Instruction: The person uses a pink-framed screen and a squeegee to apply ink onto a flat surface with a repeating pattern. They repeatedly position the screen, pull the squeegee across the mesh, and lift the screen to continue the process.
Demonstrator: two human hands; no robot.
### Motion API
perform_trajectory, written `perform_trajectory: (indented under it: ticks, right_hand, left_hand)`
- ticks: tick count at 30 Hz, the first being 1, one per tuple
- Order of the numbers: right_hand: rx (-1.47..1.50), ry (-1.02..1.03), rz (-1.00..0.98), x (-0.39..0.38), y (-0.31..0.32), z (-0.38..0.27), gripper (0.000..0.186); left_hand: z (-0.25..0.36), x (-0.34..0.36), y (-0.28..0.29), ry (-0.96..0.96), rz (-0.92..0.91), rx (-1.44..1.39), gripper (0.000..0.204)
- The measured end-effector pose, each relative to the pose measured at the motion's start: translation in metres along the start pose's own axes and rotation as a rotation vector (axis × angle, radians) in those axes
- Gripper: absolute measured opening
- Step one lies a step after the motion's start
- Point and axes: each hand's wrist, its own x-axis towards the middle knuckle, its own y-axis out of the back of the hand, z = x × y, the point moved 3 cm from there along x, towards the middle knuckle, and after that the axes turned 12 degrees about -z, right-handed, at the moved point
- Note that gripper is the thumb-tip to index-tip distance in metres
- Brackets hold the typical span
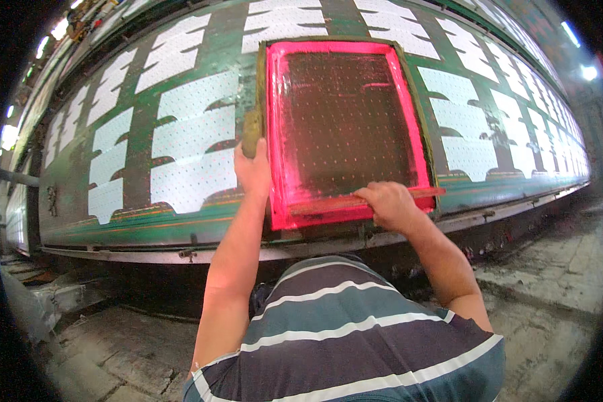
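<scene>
A screen printing frame (417, 110) lies on the long green table in front of me. Pink ink (279, 134) smears the inner margins around its dark mesh (338, 114), where small dots show through. My left hand (251, 167) grips the frame's left side, at a yellowish block (250, 130); some of its fingers are hidden. In my right hand (390, 204) is a long, narrow squeegee (321, 204), closed in my fingers. It lies crosswise over the frame's near end, and its right tip reaches past the frame's right side.
White dotted cut pieces, such as one on the left (197, 144) and one on the right (459, 127), lie in rows along the green table (63, 224). A metal rail (141, 254) runs along the near edge. Worn floor (543, 295) shows below.
</scene>
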Motion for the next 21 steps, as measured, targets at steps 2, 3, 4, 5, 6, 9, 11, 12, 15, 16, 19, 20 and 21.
perform_trajectory:
  ticks: [2,3,4,5,6,9,11,12,15,16,19,20,21]
  right_hand:
    - [-0.014,-0.014,-0.050,-0.007,0.001,-0.005,0.047]
    - [-0.023,-0.025,-0.067,-0.011,0.000,-0.010,0.049]
    - [-0.026,-0.021,-0.068,-0.016,-0.004,-0.015,0.050]
    - [-0.019,-0.057,-0.061,-0.019,-0.010,-0.021,0.052]
    - [-0.008,-0.080,-0.034,-0.022,-0.017,-0.028,0.055]
    - [-0.008,-0.083,0.124,-0.030,-0.029,-0.042,0.058]
    - [-0.037,-0.061,0.229,-0.028,-0.033,-0.044,0.058]
    - [-0.064,-0.048,0.268,-0.024,-0.034,-0.042,0.057]
    - [-0.093,-0.019,0.338,-0.002,-0.033,-0.028,0.062]
    - [-0.088,-0.011,0.351,0.008,-0.032,-0.020,0.065]
    - [-0.135,-0.004,0.406,0.048,-0.019,0.008,0.056]
    - [-0.146,-0.009,0.407,0.062,-0.015,0.017,0.055]
    - [-0.142,0.004,0.412,0.071,-0.010,0.022,0.055]
  left_hand:
    - [-0.003,0.002,-0.001,-0.051,0.019,-0.042,0.052]
    - [-0.005,0.002,-0.002,-0.065,0.024,-0.066,0.053]
    - [-0.008,0.002,-0.002,-0.043,0.022,-0.087,0.053]
    - [-0.010,0.004,0.000,-0.019,0.005,-0.053,0.052]
    - [-0.010,0.002,0.001,-0.070,0.015,-0.065,0.052]
    - [-0.008,-0.001,0.001,-0.072,0.014,-0.058,0.048]
    - [-0.007,0.000,0.002,-0.032,0.032,-0.052,0.048]
    - [-0.006,0.002,0.000,0.025,0.035,-0.031,0.049]
    - [0.000,-0.002,0.000,-0.017,0.015,-0.148,0.053]
    - [0.001,-0.003,-0.001,0.010,0.012,-0.176,0.052]
    - [0.003,-0.003,-0.001,0.004,-0.028,-0.174,0.051]
    - [0.002,-0.001,0.000,0.036,-0.038,-0.180,0.052]
    - [0.002,-0.002,0.000,0.042,-0.026,-0.138,0.054]
